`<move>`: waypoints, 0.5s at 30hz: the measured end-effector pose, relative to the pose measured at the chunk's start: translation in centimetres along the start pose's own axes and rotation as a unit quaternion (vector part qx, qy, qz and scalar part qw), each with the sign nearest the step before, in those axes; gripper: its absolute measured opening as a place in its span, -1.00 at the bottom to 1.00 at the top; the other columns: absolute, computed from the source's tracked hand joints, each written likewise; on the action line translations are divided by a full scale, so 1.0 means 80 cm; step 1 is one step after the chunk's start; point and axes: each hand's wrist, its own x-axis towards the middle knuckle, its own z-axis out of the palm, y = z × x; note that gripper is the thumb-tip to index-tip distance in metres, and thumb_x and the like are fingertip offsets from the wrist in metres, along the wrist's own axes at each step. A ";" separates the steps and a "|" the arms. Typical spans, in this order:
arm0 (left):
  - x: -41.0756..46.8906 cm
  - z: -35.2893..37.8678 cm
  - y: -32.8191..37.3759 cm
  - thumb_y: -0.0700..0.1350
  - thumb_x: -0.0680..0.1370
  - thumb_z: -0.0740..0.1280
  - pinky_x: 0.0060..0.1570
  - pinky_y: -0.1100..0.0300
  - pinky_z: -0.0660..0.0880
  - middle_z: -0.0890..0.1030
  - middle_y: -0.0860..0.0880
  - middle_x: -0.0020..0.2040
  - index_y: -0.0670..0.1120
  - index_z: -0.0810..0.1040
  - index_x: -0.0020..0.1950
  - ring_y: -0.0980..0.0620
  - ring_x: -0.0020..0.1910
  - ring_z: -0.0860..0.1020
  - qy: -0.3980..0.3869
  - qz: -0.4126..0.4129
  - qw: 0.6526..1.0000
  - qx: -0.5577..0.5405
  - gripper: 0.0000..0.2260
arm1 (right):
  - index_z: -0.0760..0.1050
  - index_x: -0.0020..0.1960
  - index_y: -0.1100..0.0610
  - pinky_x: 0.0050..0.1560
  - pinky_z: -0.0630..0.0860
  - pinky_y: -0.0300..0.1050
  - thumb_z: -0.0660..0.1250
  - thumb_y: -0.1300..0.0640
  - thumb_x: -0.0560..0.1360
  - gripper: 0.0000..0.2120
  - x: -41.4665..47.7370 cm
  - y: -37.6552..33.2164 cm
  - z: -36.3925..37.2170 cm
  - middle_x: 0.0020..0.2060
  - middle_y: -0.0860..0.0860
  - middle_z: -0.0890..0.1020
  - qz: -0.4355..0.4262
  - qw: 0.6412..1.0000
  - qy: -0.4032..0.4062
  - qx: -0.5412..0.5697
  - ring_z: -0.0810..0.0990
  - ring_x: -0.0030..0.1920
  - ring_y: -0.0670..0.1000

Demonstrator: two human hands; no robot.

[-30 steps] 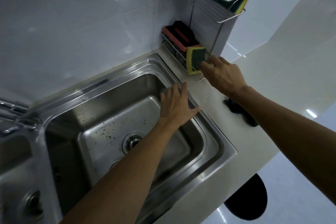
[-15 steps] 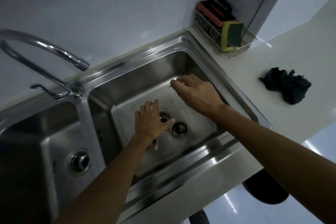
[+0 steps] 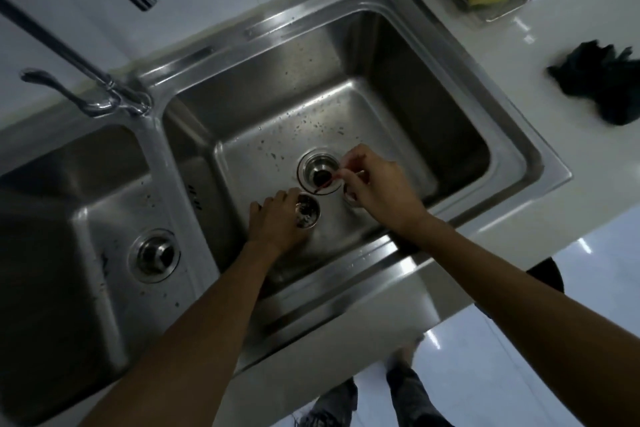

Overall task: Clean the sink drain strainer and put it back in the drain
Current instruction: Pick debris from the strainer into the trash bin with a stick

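Strainer: one, lying just near-left of the open drain. The left hand, spread flat earlier, now curls round its rim. Over the drain, the right hand has moved in, pinching one thin red stick.

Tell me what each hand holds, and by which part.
The left hand grips the strainer by its rim. The right hand pinches a thin reddish stick at one end, its other end over the open drain.
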 end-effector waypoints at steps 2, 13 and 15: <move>-0.009 -0.022 0.016 0.17 0.44 0.52 0.31 -0.09 0.30 0.45 -0.04 0.40 0.05 0.36 0.48 -0.12 0.34 0.45 0.047 0.014 0.999 -0.017 -0.32 | 0.56 0.12 0.02 -0.04 0.64 -0.20 0.33 0.07 0.65 -0.92 -0.012 -0.007 -0.020 -0.02 -0.09 0.72 0.012 1.000 0.020 0.010 0.67 -0.15 -0.19; -0.055 -0.166 0.291 0.17 0.37 0.53 0.31 -0.01 0.26 0.52 0.07 0.38 0.10 0.38 0.48 0.00 0.37 0.46 0.187 0.181 0.965 -0.015 -0.28 | 0.65 0.10 0.07 -0.25 0.70 0.00 0.34 0.16 0.64 -0.88 -0.149 -0.009 -0.247 -0.09 -0.06 0.73 0.029 0.951 0.250 0.178 0.70 -0.18 -0.04; -0.072 -0.155 0.368 0.23 0.38 0.51 0.31 0.01 0.28 0.54 0.11 0.32 0.13 0.41 0.43 0.03 0.33 0.48 0.197 0.222 0.954 -0.033 -0.34 | 0.64 0.07 0.02 -0.25 0.71 0.03 0.33 0.15 0.65 -0.89 -0.194 0.018 -0.291 -0.07 -0.10 0.73 0.049 0.935 0.290 0.198 0.70 -0.17 -0.02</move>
